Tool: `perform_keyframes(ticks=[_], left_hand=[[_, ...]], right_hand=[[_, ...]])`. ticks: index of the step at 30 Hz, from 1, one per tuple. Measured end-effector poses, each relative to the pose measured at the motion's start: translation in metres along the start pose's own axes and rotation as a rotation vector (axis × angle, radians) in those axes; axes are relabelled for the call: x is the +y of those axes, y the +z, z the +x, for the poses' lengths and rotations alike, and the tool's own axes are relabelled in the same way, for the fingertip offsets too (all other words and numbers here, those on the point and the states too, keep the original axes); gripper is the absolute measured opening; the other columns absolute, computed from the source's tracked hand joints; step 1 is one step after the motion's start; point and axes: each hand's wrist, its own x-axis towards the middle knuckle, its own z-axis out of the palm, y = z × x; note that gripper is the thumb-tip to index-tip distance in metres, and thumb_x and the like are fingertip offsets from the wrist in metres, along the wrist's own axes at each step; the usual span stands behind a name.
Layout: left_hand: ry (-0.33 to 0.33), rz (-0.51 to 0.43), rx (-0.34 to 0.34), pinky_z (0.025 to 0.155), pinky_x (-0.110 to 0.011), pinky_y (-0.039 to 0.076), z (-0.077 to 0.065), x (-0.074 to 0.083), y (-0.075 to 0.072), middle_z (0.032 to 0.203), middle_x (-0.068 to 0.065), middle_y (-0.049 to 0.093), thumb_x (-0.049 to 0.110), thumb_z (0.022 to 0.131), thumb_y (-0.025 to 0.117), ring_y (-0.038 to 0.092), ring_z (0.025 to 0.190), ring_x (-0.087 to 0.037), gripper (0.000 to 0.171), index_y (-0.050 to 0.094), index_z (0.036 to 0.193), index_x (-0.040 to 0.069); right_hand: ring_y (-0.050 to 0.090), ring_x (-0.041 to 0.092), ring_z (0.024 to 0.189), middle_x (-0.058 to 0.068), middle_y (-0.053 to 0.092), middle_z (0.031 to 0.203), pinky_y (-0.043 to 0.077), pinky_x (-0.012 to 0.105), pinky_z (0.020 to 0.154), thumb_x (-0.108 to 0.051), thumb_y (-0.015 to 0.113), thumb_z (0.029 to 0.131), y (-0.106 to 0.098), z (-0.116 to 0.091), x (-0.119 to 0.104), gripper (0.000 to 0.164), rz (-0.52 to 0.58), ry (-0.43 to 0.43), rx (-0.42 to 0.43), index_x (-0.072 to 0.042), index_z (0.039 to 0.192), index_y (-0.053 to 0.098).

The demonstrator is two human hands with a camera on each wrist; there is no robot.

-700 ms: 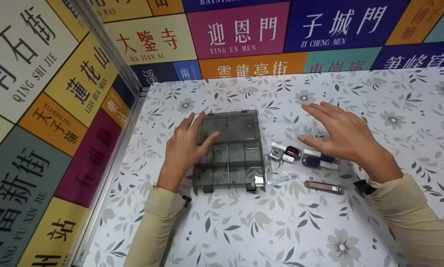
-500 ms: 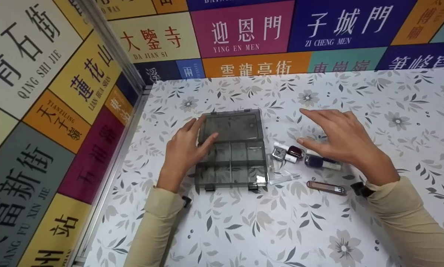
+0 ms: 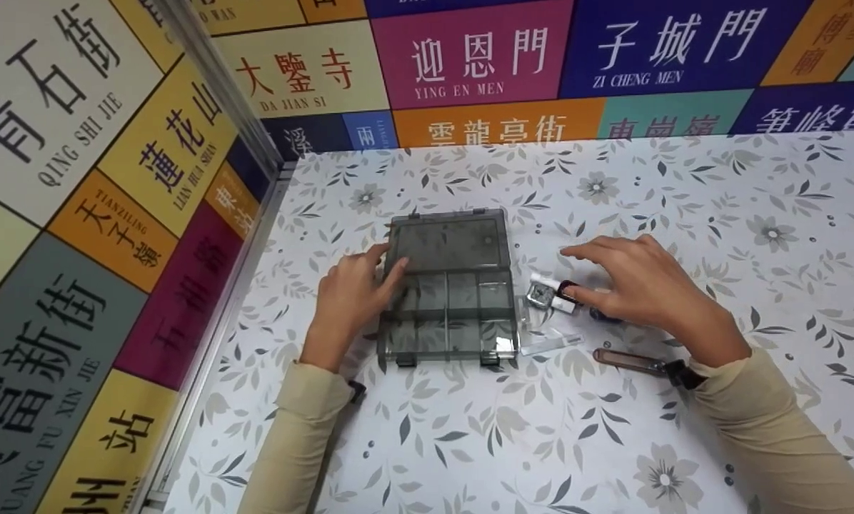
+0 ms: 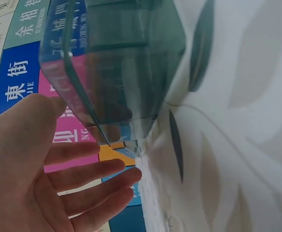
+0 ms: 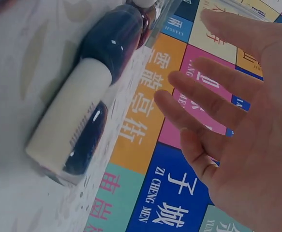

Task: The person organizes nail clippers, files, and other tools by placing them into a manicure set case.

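A smoky translucent divided box (image 3: 448, 246) lies on the table with its lid down. My left hand (image 3: 345, 300) is at its left side, thumb over the edge; in the left wrist view the fingers (image 4: 90, 193) are spread loosely beside the box wall. My right hand (image 3: 645, 300) hovers above the nail polish bottles with relaxed fingers and holds nothing. A silver glitter nail polish (image 3: 540, 294) shows left of the right thumb, and a dark red one (image 3: 564, 288) is at the thumb tip. Dark blue nail polish (image 5: 114, 41) with a white cap lies beneath this hand, mostly hidden in the head view.
A nail clipper (image 3: 627, 359) lies near the right wrist, partly covered by the wrist strap. Small clear plastic pieces (image 3: 552, 344) lie right of the box. The floral tablecloth (image 3: 527, 442) reaches walls of coloured sign panels (image 3: 470, 57) at the back and left.
My right hand has come down and a little left, over the bottles, covering the dark blue ones. The left hand has lowered slightly along the box's side.
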Motion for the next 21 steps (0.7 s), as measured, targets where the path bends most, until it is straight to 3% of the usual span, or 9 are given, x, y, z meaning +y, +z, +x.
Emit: perform_keyframes(ticks=[5,10,15,21], left_hand=[[-0.006,0.012,-0.023,0.067,-0.055,0.062,0.000,-0.004,0.000,0.108,-0.007,0.084,0.060,0.110,0.052,0.081,0.088,-0.030,0.052,0.072,0.138,0.021],[-0.036,0.054,-0.099,0.066,-0.055,0.060,0.005,-0.007,-0.008,0.110,0.000,0.084,0.059,0.109,0.053,0.080,0.091,-0.030,0.042,0.075,0.130,0.031],[-0.051,0.052,-0.193,0.073,-0.057,0.060,0.009,-0.010,-0.019,0.112,-0.001,0.084,0.055,0.107,0.059,0.080,0.098,-0.032,0.036,0.078,0.125,0.030],[-0.040,0.033,-0.256,0.073,-0.056,0.060,0.009,-0.008,-0.023,0.111,0.001,0.084,0.046,0.106,0.063,0.080,0.099,-0.031,0.029,0.078,0.124,0.030]], right_hand=[[0.073,0.032,0.116,0.009,0.075,0.136,0.048,0.061,0.093,-0.037,0.082,0.096,0.005,0.002,0.002,0.048,0.003,-0.034,-0.043,-0.018,0.139,0.073],[0.072,0.031,0.118,0.009,0.075,0.136,0.045,0.058,0.092,-0.032,0.083,0.095,0.006,0.002,0.003,0.047,0.023,-0.021,-0.118,-0.018,0.139,0.073],[0.074,0.030,0.113,0.010,0.076,0.135,0.046,0.056,0.093,-0.026,0.084,0.094,0.008,0.004,0.003,0.048,0.063,-0.026,-0.157,-0.017,0.139,0.073],[0.074,0.027,0.103,0.009,0.078,0.126,0.055,0.055,0.094,-0.017,0.084,0.094,0.013,0.004,0.003,0.043,0.116,-0.063,-0.171,-0.014,0.135,0.075]])
